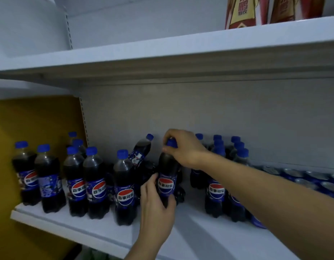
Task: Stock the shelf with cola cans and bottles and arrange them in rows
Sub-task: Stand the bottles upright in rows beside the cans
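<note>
1. Blue-capped clear plastic cola bottle (167,175), dark with drink, stands nearly upright, long axis vertical, mid-way along the white metal shelf (190,231).
2. The right hand (183,149) reaches in from the right and curls round its cap and neck. The left hand (156,205) comes up from below and wraps the lower body beside the label.
3. Bare shelf lies just right of the bottle, between it and a neat row of matching bottles (215,192), on the right hand's side.
4. Behind-left, another cola bottle (141,151) leans tilted.
5. Blue cola cans (312,179) sit far right.
</note>
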`<act>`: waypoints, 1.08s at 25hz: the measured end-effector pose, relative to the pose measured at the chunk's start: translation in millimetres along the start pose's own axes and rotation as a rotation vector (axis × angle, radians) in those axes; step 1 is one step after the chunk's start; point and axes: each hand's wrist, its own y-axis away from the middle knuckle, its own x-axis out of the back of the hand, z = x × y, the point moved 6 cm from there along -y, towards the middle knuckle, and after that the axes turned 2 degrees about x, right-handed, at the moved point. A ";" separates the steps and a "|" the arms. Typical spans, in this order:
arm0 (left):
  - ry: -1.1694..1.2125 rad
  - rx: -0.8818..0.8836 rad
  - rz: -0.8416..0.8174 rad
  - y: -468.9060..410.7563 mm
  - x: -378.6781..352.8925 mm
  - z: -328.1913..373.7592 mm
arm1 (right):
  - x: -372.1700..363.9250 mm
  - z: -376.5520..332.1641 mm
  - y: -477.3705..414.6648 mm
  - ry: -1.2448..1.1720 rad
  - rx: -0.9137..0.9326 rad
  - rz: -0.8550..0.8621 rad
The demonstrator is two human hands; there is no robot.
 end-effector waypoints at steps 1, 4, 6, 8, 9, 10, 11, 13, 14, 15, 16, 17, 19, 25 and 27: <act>0.000 -0.009 -0.022 -2.8 -7.4 3.7 | 16.3 -0.8 1.0 0.016 0.004 0.046; 0.061 0.034 -0.065 -11.9 -35.2 9.6 | 53.1 -4.4 -0.6 0.034 0.052 0.104; 0.128 0.047 -0.052 -23.1 -57.2 8.0 | 61.8 3.7 -7.6 0.064 0.066 0.082; 0.158 0.026 -0.077 -44.8 -82.5 1.3 | 61.9 24.0 -22.8 0.136 0.058 0.066; 0.165 0.029 -0.112 -57.9 -94.8 -4.1 | 61.0 36.4 -32.2 0.171 0.046 0.065; 0.168 0.027 -0.150 -70.5 -105.2 -8.6 | 60.1 48.2 -40.8 0.199 0.027 0.063; 0.162 0.019 -0.179 -80.5 -112.9 -13.2 | 57.8 58.3 -47.7 0.219 0.006 0.049; 0.119 -0.006 -0.231 -95.8 -127.7 -26.4 | 47.9 79.3 -61.7 0.261 -0.033 -0.018; 0.101 -0.014 -0.256 -100.4 -133.0 -33.9 | 41.2 87.5 -65.3 0.278 -0.041 -0.058; 0.086 -0.021 -0.282 -104.2 -136.4 -38.5 | 35.6 94.6 -67.0 0.284 -0.044 -0.083; 0.069 -0.037 -0.305 -107.7 -138.4 -38.7 | 33.7 100.6 -67.6 0.280 -0.048 -0.083; 0.044 -0.058 -0.328 -109.7 -140.5 -37.0 | 35.0 107.0 -68.1 0.266 -0.063 -0.070; 0.007 -0.083 -0.364 -110.6 -144.8 -33.3 | 38.9 118.0 -68.0 0.251 -0.105 -0.074; -0.098 -0.136 -0.497 -113.1 -157.3 -40.1 | 40.4 130.4 -61.8 0.305 -0.151 -0.102; -0.136 -0.152 -0.548 -112.5 -160.7 -43.2 | 33.5 132.3 -59.1 0.335 -0.147 -0.140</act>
